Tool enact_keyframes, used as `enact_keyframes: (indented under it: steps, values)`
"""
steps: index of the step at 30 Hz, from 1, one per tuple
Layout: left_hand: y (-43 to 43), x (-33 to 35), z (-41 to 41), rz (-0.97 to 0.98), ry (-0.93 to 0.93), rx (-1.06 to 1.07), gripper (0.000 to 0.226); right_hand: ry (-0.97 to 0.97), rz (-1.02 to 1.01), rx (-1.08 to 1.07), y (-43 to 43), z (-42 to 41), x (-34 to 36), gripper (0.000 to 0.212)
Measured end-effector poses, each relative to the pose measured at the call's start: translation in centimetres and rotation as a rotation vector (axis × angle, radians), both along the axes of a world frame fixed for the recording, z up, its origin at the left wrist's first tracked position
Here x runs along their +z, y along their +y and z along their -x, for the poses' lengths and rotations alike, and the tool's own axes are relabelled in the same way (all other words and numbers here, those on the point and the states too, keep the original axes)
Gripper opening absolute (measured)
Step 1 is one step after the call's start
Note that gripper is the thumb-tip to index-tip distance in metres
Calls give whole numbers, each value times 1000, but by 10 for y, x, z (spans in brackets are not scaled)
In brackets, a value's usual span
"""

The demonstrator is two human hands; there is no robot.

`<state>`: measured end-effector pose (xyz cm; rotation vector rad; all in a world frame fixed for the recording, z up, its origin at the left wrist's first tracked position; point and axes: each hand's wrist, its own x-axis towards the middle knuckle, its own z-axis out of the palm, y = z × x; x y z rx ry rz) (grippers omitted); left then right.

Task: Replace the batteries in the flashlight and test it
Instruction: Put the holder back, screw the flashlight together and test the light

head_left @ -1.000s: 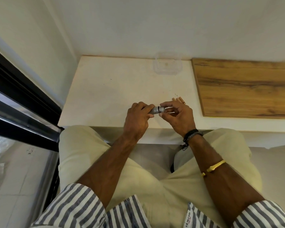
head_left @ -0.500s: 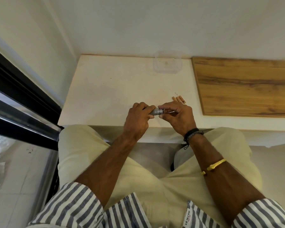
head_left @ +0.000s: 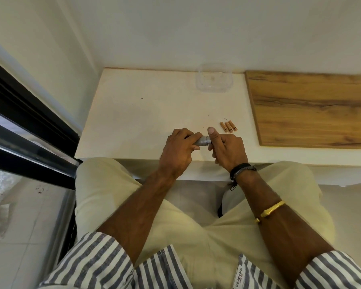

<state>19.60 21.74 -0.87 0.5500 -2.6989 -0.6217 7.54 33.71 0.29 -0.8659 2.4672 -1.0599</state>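
A small grey metal flashlight (head_left: 203, 140) lies crosswise between my hands, just above the white counter's front edge. My left hand (head_left: 178, 151) grips its left part, fingers curled round the barrel. My right hand (head_left: 227, 149) holds the right end, thumb up over the top; that end is hidden inside the hand. Three small copper-coloured batteries (head_left: 228, 126) lie side by side on the counter just beyond my right hand, apart from it.
A clear plastic container (head_left: 214, 80) stands at the back of the white counter (head_left: 144, 113) against the wall. A wooden board (head_left: 313, 107) covers the counter's right part. A black window frame (head_left: 25, 130) runs along the left. My knees are under the counter edge.
My right hand has closed in over the flashlight's right end, so less of the silver ring shows. The three batteries, partly hidden before, now lie in plain view.
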Motion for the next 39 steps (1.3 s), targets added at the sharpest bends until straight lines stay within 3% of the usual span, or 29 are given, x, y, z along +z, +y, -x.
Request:
enact_keyframes:
  steps: [4, 7, 11, 16, 18, 20, 22, 25, 31, 36, 39]
  values:
    - [-2, 0, 0, -46, -13, 63, 34, -254, 215, 60, 2, 7, 0, 37]
    - [-5, -1, 0, -60, -33, 92, 36, -176, 218, 195, 6, 13, -3, 38]
    - [-4, -1, -1, -42, -34, 70, 34, -122, 205, 146, 5, 10, -5, 23]
    - [1, 0, 0, -1, -42, -2, 33, 62, -37, -1, 1, 6, -4, 62]
    - [2, 0, 0, -6, -44, -3, 33, 73, -75, -36, 0, 5, -6, 69]
    - [1, -1, 0, -15, -48, 27, 33, -36, -1, -10, -1, 6, -7, 56]
    - [-1, -2, 0, -32, -60, 61, 35, -147, 97, 84, 1, 9, -6, 29]
    - [-4, -3, 0, -51, -69, 88, 36, -82, 127, 201, 4, 14, -9, 35]
    - [-3, -4, 2, -39, -79, 90, 37, -47, 129, 141, 3, 10, -10, 20]
    - [0, -2, 2, -4, -64, 40, 36, 190, -34, 47, -2, 5, -10, 45]
    - [2, -3, 2, 17, -78, 11, 36, 193, -183, -25, -4, 3, -9, 62]
